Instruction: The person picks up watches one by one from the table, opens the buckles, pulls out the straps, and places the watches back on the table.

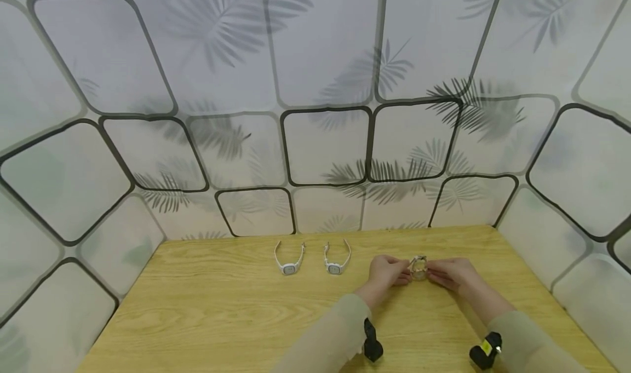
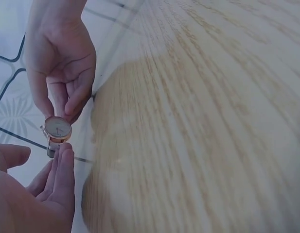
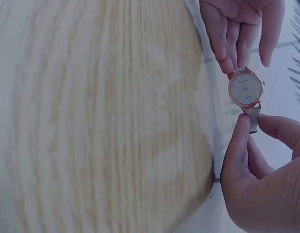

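A wristwatch (image 1: 419, 274) with a round white dial, rose-gold case and pale strap is between both hands, its dial turned toward me. My right hand (image 1: 455, 274) pinches the strap at one side of the case; in the right wrist view, the thumb and fingers (image 3: 241, 127) lie on either side of that strap. On the opposite side, my left hand (image 1: 386, 271) touches the watch with nearly straight fingers (image 2: 65, 162). Its thumb stands apart from the watch in both wrist views. The strap's far ends are partly hidden.
Two white watches with rounded-square faces, a left one (image 1: 289, 269) and a right one (image 1: 334, 269), sit near the back of the wooden table (image 1: 207, 302), straps standing open behind. A patterned wall covering (image 1: 325, 143) encloses the back and sides.
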Tool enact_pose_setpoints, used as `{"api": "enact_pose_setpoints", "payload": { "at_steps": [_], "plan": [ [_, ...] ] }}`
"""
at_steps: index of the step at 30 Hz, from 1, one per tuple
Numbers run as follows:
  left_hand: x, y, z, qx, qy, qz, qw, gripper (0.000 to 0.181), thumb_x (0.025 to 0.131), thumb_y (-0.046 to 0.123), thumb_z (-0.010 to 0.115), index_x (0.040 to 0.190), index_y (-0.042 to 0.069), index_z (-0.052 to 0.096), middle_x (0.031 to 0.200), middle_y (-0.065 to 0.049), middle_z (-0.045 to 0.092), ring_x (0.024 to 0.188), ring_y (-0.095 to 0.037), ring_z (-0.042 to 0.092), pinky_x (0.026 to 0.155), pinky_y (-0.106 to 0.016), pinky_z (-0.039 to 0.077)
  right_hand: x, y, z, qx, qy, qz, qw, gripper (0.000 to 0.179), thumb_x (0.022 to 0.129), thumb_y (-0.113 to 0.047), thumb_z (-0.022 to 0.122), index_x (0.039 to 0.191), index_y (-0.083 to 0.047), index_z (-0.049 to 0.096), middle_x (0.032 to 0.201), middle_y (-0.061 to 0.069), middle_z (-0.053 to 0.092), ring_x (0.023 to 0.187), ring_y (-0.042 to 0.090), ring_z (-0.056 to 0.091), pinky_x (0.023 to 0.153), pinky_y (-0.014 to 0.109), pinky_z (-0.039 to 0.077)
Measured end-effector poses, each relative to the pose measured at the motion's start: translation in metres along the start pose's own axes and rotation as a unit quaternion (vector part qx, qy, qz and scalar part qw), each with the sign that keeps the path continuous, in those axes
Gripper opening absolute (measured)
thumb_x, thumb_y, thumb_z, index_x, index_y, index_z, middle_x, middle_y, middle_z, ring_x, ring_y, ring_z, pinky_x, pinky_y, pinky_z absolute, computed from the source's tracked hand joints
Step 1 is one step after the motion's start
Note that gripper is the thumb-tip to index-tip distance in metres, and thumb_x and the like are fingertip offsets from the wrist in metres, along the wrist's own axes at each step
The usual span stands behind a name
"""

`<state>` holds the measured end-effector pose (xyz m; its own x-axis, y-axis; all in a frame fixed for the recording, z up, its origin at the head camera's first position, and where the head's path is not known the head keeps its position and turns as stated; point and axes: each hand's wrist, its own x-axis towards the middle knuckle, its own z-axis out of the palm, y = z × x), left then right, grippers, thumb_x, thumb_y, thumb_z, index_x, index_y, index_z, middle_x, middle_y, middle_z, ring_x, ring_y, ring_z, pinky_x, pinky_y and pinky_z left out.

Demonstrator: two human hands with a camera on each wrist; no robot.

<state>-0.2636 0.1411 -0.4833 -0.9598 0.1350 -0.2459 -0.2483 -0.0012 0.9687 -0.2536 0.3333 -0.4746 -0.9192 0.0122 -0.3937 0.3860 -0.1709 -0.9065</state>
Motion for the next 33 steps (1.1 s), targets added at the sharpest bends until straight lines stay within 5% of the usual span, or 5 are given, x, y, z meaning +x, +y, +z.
{"api": "enact_pose_setpoints", "payload": {
  "at_steps": [4, 15, 24, 33],
  "plan": [
    [-0.003, 0.003, -0.005, -0.019, -0.02, -0.005, 0.9996, 0.014, 0.1, 0.007, 0.073, 0.101, -0.007, 0.075, 0.091, -0.024, 0.08, 0.08, -0.028, 0.082, 0.074, -0.034, 0.068, -0.002, -0.002, 0.002, 0.004, -0.017, 0.003, 0.9998, 0.024, 0.103, 0.007, 0.059, 0.089, -0.002, 0.077, 0.08, -0.001, 0.078, 0.074, 0.006, 0.076, 0.077, 0.023, 0.066],
    [-0.006, 0.006, -0.016, -0.014, -0.053, -0.005, 0.9985, 0.009, 0.098, 0.002, 0.074, 0.099, -0.007, 0.077, 0.092, -0.019, 0.079, 0.076, -0.023, 0.079, 0.079, -0.042, 0.069, -0.009, -0.01, 0.015, -0.069, -0.041, -0.007, 0.9968, 0.026, 0.105, -0.002, 0.063, 0.12, 0.017, 0.069, 0.086, -0.005, 0.078, 0.079, 0.004, 0.074, 0.08, 0.023, 0.065],
    [-0.007, 0.009, -0.034, 0.003, -0.097, 0.017, 0.9952, 0.012, 0.097, -0.002, 0.073, 0.104, -0.012, 0.077, 0.097, -0.027, 0.079, 0.08, -0.025, 0.08, 0.081, -0.042, 0.068, -0.012, -0.011, 0.025, -0.056, -0.076, -0.005, 0.9955, 0.023, 0.105, 0.0, 0.06, 0.095, -0.002, 0.081, 0.083, -0.004, 0.079, 0.077, 0.005, 0.076, 0.078, 0.021, 0.065],
    [-0.013, 0.016, -0.053, 0.036, -0.117, 0.016, 0.9923, 0.014, 0.099, 0.004, 0.075, 0.105, -0.007, 0.078, 0.097, -0.022, 0.08, 0.079, -0.021, 0.08, 0.081, -0.039, 0.068, -0.018, -0.015, 0.039, -0.073, -0.09, -0.005, 0.9933, 0.018, 0.104, -0.001, 0.063, 0.112, 0.01, 0.075, 0.085, -0.003, 0.079, 0.079, 0.006, 0.076, 0.079, 0.021, 0.065]
  ]
}}
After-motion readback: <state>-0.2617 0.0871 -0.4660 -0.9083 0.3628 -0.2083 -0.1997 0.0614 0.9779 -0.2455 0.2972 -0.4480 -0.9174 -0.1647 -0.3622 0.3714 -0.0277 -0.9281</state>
